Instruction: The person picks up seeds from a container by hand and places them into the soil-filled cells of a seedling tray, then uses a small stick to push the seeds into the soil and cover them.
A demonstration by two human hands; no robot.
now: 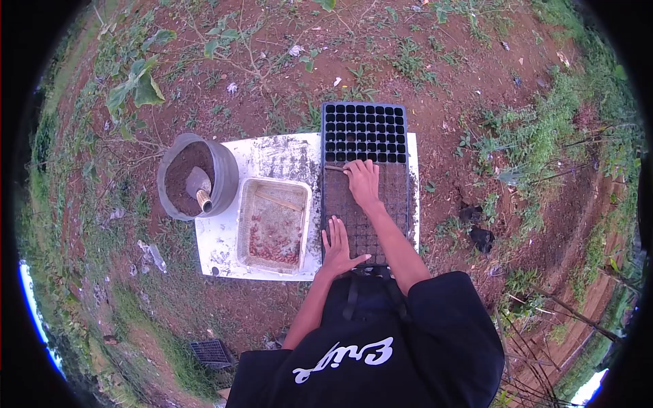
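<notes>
A black seedling tray [365, 129] lies lengthwise on a white board [224, 238] set on bare red soil. Its near part is filled with dark soil; the far rows of cells stand unfilled. The person's left hand [338, 246] rests flat on the near, filled end of the tray, fingers spread, holding nothing. The right hand [362, 180] is placed farther up, at the line between filled and unfilled cells, fingers together and pinching a thin stick [335, 168] that lies across the tray towards the left edge.

Just left of the tray, on the same board, sits a shallow rectangular tub [274, 224] with reddish matter in its near half and a thin stick lying inside. Farther left, touching the board's corner, stands a grey bucket [224, 173] of dark soil with a trowel [199, 187] in it. A second small black tray [212, 352] lies on the grass near the person's left side. Nothing obstructs either hand.
</notes>
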